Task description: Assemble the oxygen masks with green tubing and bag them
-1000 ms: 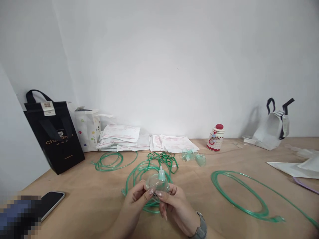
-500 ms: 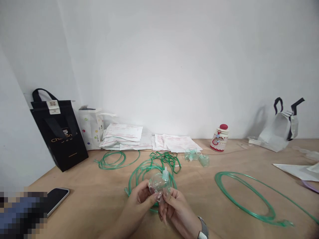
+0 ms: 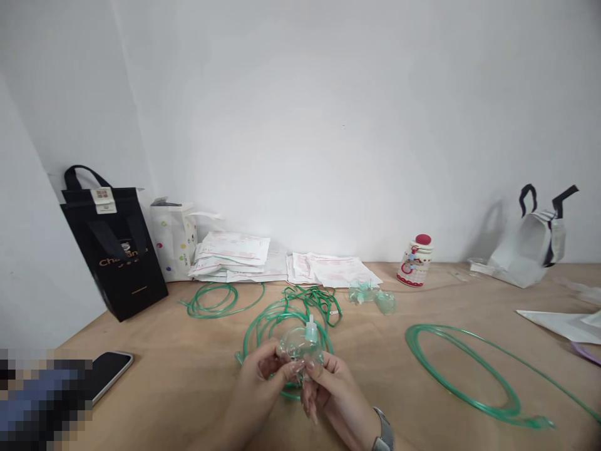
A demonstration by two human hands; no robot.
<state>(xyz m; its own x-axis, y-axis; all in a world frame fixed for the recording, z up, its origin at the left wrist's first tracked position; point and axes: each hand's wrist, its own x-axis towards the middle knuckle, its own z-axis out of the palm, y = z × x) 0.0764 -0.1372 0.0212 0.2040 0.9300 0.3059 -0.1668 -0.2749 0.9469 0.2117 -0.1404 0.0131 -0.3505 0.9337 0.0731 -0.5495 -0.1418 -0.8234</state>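
While you hold the clear mask (image 3: pixel 292 343) in front of you, it sits just above the surface (image 3: pixel 370 357), well in from the left edge and well short of the far edge along the wall, with coiled green tubing (image 3: pixel 251 329) behind and below it. Your left hand (image 3: pixel 265 374) has its fingers closed on the mask's left side and lower rim; your right hand (image 3: pixel 337 379) pinches the lower right, thumb next to thumb. Both sets of fingers are nearly together, with only the thin mask wall between them; what the fingertips underneath do, you cannot tell from here.

Expect the mask to be very light, its shell soft and springy, its smooth plastic a little slippery. It probably won't shatter, but a hard squeeze could crease it, so keep your pinch gentle and stay on the rim, where it likely resists bending best. The pale connector (image 3: pixel 311 331) standing up from it looks stiffer and should make a firm second hold. The green straps (image 3: pixel 317 300), nearer the far edge, look limp and prone to tangling.
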